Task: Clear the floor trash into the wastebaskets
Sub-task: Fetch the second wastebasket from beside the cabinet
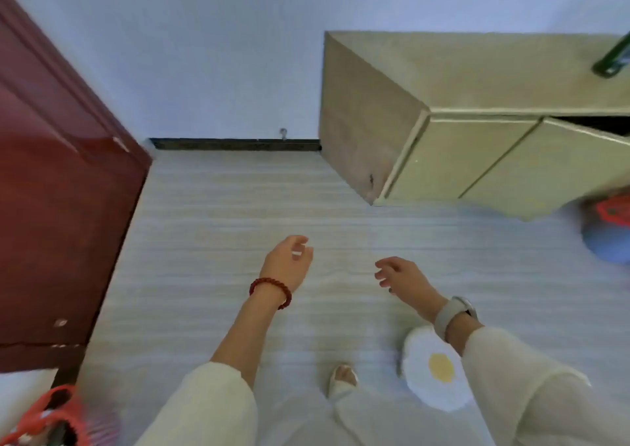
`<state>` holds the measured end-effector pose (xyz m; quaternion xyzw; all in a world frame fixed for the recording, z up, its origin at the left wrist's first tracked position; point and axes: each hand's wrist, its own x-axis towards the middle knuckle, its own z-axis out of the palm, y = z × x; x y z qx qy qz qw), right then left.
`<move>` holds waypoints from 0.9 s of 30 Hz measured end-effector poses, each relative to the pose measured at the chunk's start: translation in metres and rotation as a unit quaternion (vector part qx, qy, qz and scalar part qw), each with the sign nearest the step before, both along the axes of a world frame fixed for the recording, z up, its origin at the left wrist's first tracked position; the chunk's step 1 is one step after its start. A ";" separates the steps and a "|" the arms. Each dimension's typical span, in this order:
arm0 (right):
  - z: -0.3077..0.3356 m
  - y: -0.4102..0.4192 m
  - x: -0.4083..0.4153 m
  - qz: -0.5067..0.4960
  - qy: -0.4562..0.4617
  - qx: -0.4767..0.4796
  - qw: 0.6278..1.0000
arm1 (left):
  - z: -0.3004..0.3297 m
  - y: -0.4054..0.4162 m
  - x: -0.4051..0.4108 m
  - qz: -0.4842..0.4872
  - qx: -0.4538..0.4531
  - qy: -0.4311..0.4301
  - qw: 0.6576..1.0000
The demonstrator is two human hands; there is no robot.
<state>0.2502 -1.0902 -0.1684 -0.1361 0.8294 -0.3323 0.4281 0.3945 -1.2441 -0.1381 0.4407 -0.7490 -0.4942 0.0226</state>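
My left hand (289, 261), with a red bead bracelet on its wrist, hangs over the pale striped floor with fingers loosely curled and nothing in them. My right hand (399, 273), a grey watch on its wrist, hangs a little to the right, fingers relaxed and empty too. A blue rounded container (605, 241) with a red item (615, 210) on it sits at the right edge, blurred. A red mesh basket (44, 418) shows at the bottom left corner. No loose trash is plain on the floor between my hands.
A dark red door (58, 207) stands along the left. A beige cabinet (477, 111) fills the upper right, one door ajar. A white fried-egg cushion (433, 367) lies by my foot (344, 377). The white wall (204, 53) closes the far side.
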 end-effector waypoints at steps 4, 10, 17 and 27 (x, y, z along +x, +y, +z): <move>0.004 0.092 -0.077 -0.151 0.003 -0.015 0.988 | 0.001 0.059 -0.120 -0.135 -0.004 -0.006 0.991; 0.002 0.179 -0.157 -0.321 -0.015 -0.030 0.946 | -0.009 0.130 -0.267 -0.306 -0.008 -0.030 0.951; -0.016 0.240 -0.295 -0.445 -0.021 -0.037 0.894 | -0.032 0.194 -0.451 -0.416 0.005 -0.025 0.909; -0.001 0.319 -0.462 -0.609 -0.052 -0.045 0.790 | -0.026 0.279 -0.689 -0.564 -0.005 -0.048 0.825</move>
